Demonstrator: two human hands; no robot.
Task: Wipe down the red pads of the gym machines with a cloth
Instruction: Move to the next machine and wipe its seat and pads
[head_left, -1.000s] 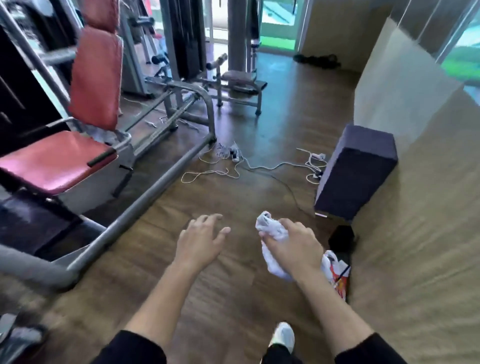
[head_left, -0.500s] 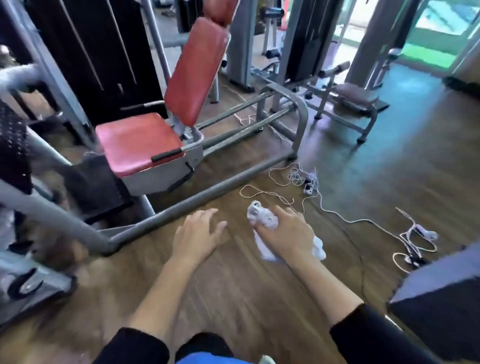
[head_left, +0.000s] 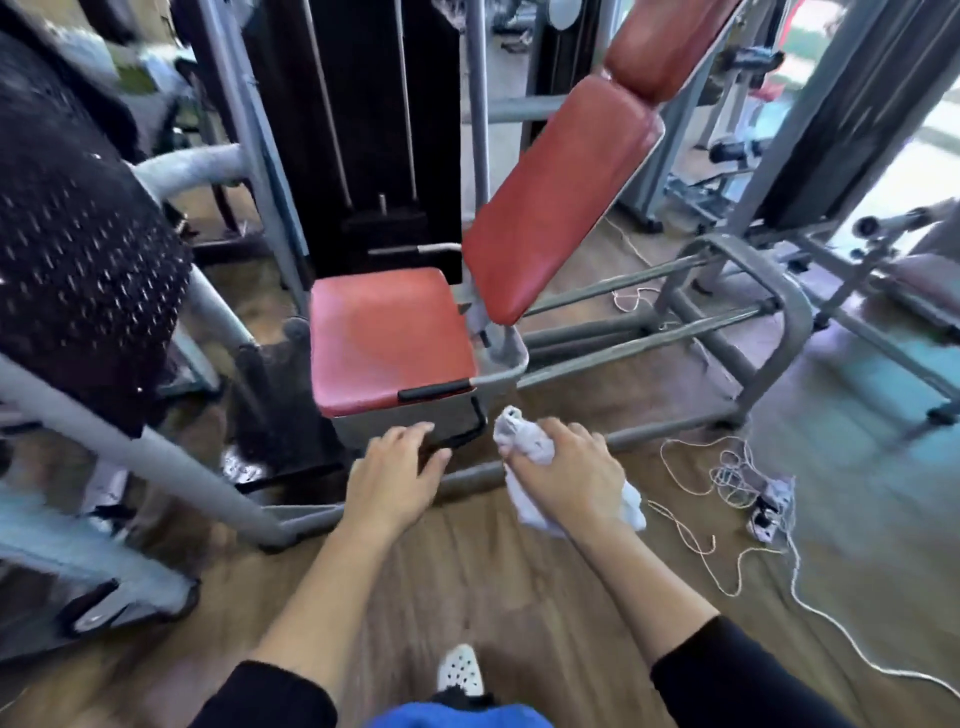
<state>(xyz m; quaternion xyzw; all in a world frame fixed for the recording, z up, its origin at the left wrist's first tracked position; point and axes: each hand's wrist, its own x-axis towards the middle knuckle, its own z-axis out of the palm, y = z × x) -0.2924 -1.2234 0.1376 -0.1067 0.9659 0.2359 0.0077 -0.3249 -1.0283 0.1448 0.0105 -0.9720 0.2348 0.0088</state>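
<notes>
A gym machine stands straight ahead with a red seat pad (head_left: 387, 338), a tilted red back pad (head_left: 563, 200) and a red head pad (head_left: 662, 44) above it. My right hand (head_left: 569, 475) grips a crumpled white cloth (head_left: 522, 441), held in the air just below and right of the seat's front corner. My left hand (head_left: 397, 475) hovers with relaxed fingers, empty, in front of the seat's grey base. Neither hand touches a pad.
Grey steel frame tubes (head_left: 727, 332) run along the floor around the seat. A black perforated plate (head_left: 78, 239) looms at left. White cords and a power strip (head_left: 763, 499) lie on the wooden floor at right. Another bench (head_left: 924, 280) stands far right.
The view has swung left and closer, so the red seat now sits directly ahead of my hands. Both hands keep their pose; the cloth stays in the right one.
</notes>
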